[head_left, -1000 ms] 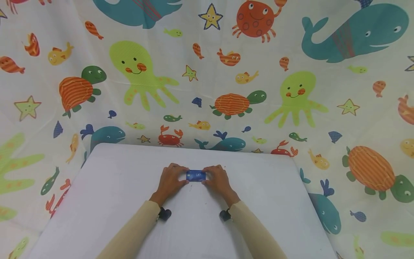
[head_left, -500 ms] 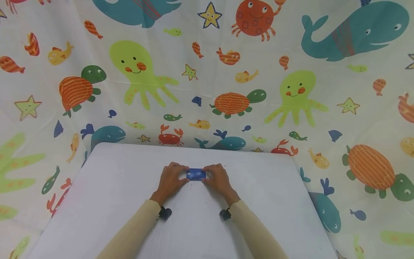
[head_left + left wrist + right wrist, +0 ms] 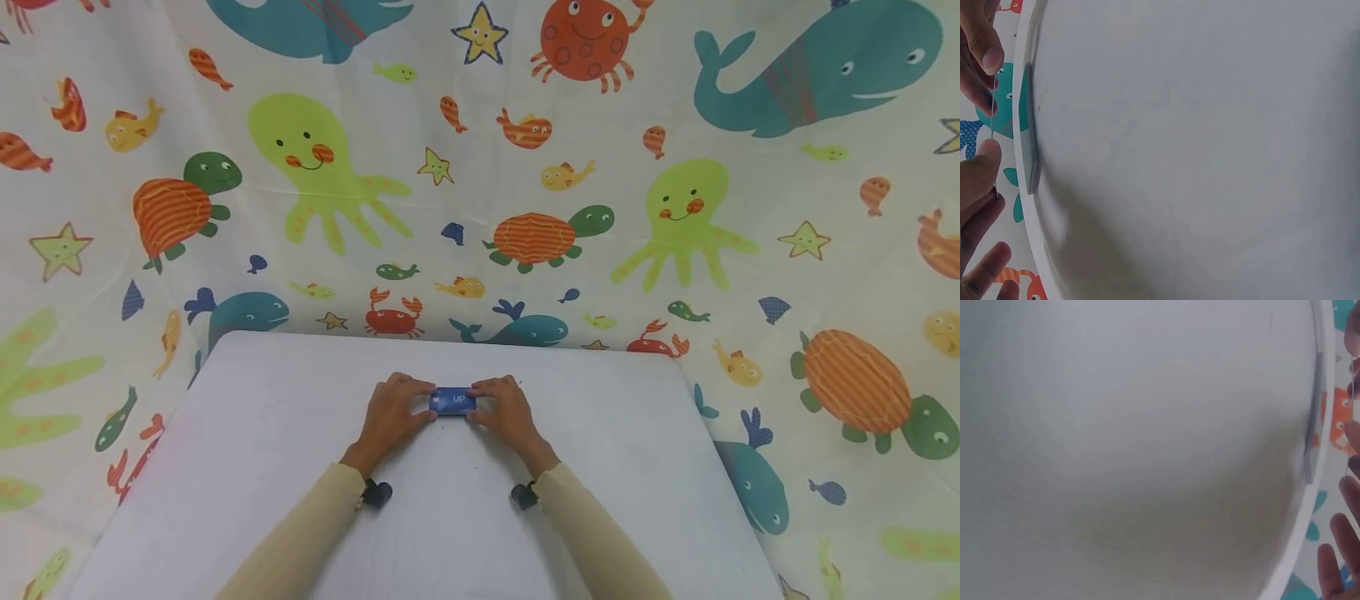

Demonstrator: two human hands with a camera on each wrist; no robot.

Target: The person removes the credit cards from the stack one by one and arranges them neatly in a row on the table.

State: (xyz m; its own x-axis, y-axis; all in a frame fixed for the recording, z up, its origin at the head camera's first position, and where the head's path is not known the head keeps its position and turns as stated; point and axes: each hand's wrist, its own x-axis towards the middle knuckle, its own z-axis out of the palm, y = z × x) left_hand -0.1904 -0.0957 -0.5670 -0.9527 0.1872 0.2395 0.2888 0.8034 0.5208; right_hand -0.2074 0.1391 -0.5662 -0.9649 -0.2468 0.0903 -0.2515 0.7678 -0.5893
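Note:
A blue bank-style card (image 3: 453,402) with white lettering is held up over the table between both hands. My left hand (image 3: 392,414) pinches its left end between thumb and fingers. Its right end is pinched the same way by my right hand (image 3: 507,410). In the left wrist view the card (image 3: 992,112) appears edge-on as a thin line. Beneath it, apart from it, a flat thin slab (image 3: 1032,128) with a grey edge lies on the table; the right wrist view shows this slab (image 3: 1314,419) too. From above, the card mostly covers it, so its kind cannot be told.
A white-covered table (image 3: 300,500) spreads under the arms. Behind it and at its sides hangs a white cloth (image 3: 465,200) printed with sea animals. Each wrist wears a small dark camera, the left one (image 3: 377,493) and the right one (image 3: 524,497).
The card and both hands have shifted very slightly away from the body. The left wrist sits a touch farther left. The head view has moved a little. Both hands keep their pinch.

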